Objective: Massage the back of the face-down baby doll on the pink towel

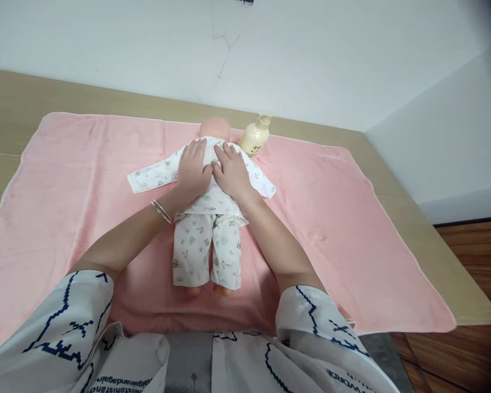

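A baby doll [215,128] in a white printed top [213,201] and matching trousers [192,248] lies stretched out with its head away from me. Its face does not show, and its feet poke out of the trouser legs. On the left side of the doll's upper back, my left hand [193,170] rests flat with its fingers extended. My right hand [232,172] lies flat on the right side, thumb close to the left thumb. Just past my right fingertips, a cream pump bottle [255,136] leans or stands by the doll's shoulder.
A pink blanket [323,234] spreads under the doll over a wooden table [425,245]. Behind the table rises a white wall [147,54] with a thin crack. Reddish-brown wooden flooring [474,262] shows at the right.
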{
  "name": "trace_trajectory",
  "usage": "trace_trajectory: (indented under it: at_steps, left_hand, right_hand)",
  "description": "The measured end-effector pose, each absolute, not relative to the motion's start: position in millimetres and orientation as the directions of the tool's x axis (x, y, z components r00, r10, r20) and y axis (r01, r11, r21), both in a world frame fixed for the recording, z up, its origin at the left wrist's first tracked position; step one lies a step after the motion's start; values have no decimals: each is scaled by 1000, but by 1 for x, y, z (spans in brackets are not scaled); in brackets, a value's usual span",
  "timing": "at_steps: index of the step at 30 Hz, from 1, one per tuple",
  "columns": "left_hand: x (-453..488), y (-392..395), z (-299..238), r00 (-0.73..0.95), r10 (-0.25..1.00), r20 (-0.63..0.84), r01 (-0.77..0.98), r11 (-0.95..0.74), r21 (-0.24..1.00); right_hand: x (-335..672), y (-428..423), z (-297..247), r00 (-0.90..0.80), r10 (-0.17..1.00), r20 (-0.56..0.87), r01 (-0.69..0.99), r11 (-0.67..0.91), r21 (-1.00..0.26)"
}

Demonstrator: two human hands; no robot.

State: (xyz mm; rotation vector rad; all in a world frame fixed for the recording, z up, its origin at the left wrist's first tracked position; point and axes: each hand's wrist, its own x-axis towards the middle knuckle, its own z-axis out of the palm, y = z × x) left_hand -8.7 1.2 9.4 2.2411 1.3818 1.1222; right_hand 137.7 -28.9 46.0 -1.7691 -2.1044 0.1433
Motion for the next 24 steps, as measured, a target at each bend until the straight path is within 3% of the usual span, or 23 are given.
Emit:
trace_trajectory:
  at_steps: [4, 11, 19, 24]
  left_hand:
    - [-5, -2, 1, 231, 818, 526, 607, -544, 579]
    - [-7, -13, 5, 228, 765, 602, 666, -573, 477]
    - [-8, 4, -6, 237, 792, 563, 676, -551, 490]
    - [-7, -9, 1, 330, 742, 584, 670, -620, 408]
  right_hand:
    - [135, -33, 49, -135, 965, 224, 939, 197, -282]
    - [112, -65, 68, -20, 982, 185, 987, 49, -151]
    - [142, -34, 63, -180, 979, 99, 913, 204, -355]
    - [126, -46, 63, -142, 985, 98, 938, 166, -304]
